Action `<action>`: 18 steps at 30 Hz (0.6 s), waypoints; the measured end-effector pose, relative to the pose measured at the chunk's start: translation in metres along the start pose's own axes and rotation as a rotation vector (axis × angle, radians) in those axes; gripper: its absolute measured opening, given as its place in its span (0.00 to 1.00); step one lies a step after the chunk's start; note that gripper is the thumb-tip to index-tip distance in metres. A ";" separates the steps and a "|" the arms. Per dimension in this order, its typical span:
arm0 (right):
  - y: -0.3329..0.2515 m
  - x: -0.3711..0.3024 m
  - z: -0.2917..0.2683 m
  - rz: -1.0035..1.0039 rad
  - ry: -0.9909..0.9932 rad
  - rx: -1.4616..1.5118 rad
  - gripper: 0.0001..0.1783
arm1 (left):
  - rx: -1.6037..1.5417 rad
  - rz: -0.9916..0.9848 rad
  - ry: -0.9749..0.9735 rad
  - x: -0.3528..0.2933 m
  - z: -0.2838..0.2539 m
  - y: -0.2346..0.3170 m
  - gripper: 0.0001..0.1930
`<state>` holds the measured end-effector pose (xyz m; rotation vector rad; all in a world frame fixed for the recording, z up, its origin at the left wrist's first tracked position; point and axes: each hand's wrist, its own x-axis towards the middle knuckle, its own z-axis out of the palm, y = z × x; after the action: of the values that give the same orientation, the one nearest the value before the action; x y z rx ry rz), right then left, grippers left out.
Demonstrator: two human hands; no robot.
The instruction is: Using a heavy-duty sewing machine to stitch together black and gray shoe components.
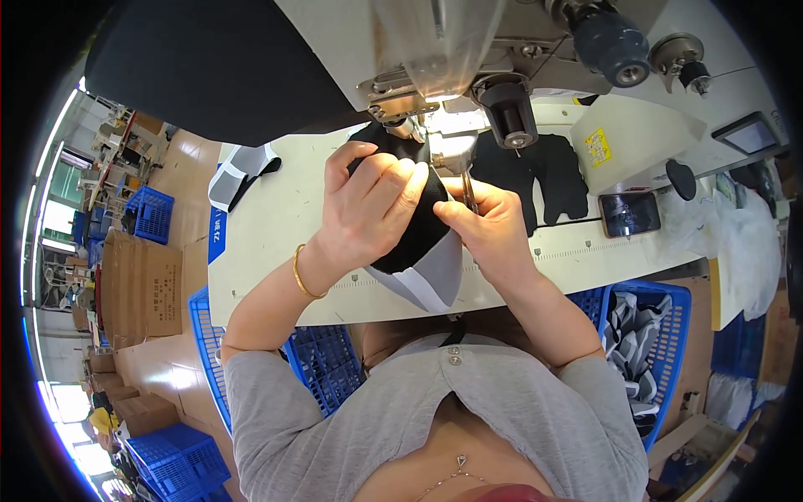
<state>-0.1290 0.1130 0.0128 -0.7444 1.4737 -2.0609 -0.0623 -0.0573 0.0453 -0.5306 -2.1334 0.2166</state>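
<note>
A black and light-grey fabric piece point(428, 266), curved like a shoe upper, hangs from under the sewing machine head point(410, 125) over the table's near edge. My left hand point(368, 205) is closed on its black part, fingers bent close to the presser foot area. The needle itself is hard to make out. On the right side of the fabric, my right hand point(493, 226) pinches its edge between thumb and fingers. A slim metal tool point(470, 194), perhaps snips or tweezers, sticks up from that same hand; its lower part is hidden by the fingers.
Cut black pieces point(556, 176) lie right of the needle area, near a phone point(629, 215). A grey-and-black piece point(242, 176) rests at the table's left. Below the table stand blue crates point(682, 335), the right one holding several sewn pieces. Clear plastic bags point(740, 251) sit far right.
</note>
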 end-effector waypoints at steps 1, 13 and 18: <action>-0.001 0.000 0.000 -0.002 0.008 -0.005 0.13 | 0.001 0.000 0.000 0.000 0.000 0.000 0.16; -0.007 0.010 0.003 0.042 0.062 0.068 0.11 | 0.059 0.016 0.018 0.002 0.009 -0.009 0.14; -0.009 0.013 -0.002 0.020 0.082 -0.022 0.10 | 0.086 0.010 0.031 0.002 0.013 -0.011 0.13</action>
<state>-0.1411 0.1083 0.0229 -0.6579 1.5447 -2.0858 -0.0765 -0.0662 0.0430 -0.4911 -2.0819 0.3026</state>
